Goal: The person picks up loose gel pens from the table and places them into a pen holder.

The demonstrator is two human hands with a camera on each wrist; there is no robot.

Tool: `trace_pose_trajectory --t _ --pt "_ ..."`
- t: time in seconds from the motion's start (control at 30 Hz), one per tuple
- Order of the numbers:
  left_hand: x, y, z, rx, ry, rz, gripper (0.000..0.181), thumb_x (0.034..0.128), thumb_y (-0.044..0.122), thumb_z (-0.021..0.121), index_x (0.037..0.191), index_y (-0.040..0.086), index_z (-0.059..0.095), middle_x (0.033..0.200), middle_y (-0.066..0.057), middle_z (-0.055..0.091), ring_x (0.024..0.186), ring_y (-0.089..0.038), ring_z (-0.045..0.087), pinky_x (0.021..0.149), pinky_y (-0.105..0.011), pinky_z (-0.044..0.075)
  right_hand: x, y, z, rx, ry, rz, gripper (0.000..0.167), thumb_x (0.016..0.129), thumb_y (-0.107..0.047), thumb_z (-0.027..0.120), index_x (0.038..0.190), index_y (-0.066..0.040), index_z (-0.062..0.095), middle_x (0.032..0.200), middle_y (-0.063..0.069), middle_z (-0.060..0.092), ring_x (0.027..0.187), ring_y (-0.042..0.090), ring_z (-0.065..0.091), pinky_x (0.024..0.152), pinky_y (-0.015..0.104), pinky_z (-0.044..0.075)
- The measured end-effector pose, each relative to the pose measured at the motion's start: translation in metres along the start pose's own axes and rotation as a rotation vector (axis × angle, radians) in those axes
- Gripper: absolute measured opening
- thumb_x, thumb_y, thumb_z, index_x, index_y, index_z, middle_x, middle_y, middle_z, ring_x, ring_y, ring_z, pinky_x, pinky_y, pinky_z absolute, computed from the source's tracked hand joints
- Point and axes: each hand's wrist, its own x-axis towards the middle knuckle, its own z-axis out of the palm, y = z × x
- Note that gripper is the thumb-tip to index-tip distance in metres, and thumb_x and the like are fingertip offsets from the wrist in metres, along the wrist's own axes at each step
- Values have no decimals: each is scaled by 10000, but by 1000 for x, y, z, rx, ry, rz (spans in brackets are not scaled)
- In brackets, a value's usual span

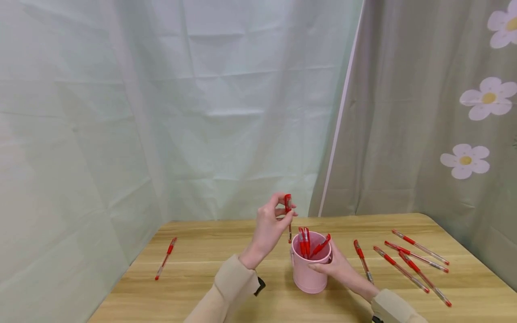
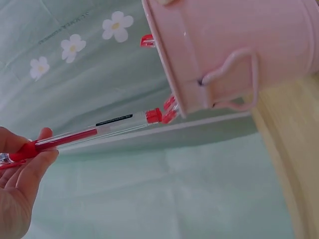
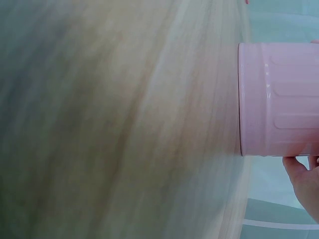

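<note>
A pink bucket (image 1: 310,273) stands upright on the table with several red-capped pens (image 1: 307,242) inside. The right hand (image 1: 337,269) grips its right side, the thumb near the rim; in the right wrist view fingers (image 3: 299,174) touch the bucket (image 3: 284,99). Left of and above the rim, the left hand (image 1: 269,224) pinches one red pen (image 1: 288,204) by its capped end, held nearly upright. In the left wrist view this pen (image 2: 114,126) points its red tip toward the rim of the bucket (image 2: 234,45), held by the left hand (image 2: 22,184).
One red pen (image 1: 166,259) lies alone at the left of the wooden table (image 1: 194,278). Several more pens (image 1: 401,269) lie spread to the right of the bucket, some crossing. Curtains (image 1: 242,112) hang behind the table's back edge.
</note>
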Motion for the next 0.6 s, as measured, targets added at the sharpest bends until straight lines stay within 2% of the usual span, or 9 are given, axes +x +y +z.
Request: trace_pose_trajectory --t 0.13,0.23,0.4,0.6 --pt "0 14 1 -25 16 -11 254 799 -175 560 1012 -64 480 867 -177 571 720 -286 637 628 -286 511 0 -1 0 -13 4 13 722 716 -98 757 1287 -30 321 1196 163 462 1073 297 460 840 327 417" --pt "0 14 3 -38 28 -17 236 804 -164 561 1000 -61 479 857 -193 571 714 -293 637 635 -274 508 0 -1 0 -8 3 21 733 712 -100 762 1290 -29 316 1200 166 457 1077 300 458 840 323 415" --pt "1 8 9 -46 6 -28 278 796 -175 566 1029 -64 462 845 -228 560 708 -304 635 634 -293 512 0 -2 0 10 -7 26 738 716 -94 757 1297 -27 306 1210 166 448 1084 303 451 846 327 411" --pt "-1 -1 15 -75 -29 -58 409 807 -175 547 1174 -29 440 843 -213 554 701 -273 637 635 -336 515 0 -1 -1 4 -21 14 738 722 -103 753 1297 -21 297 1216 169 445 1087 311 445 851 349 412"
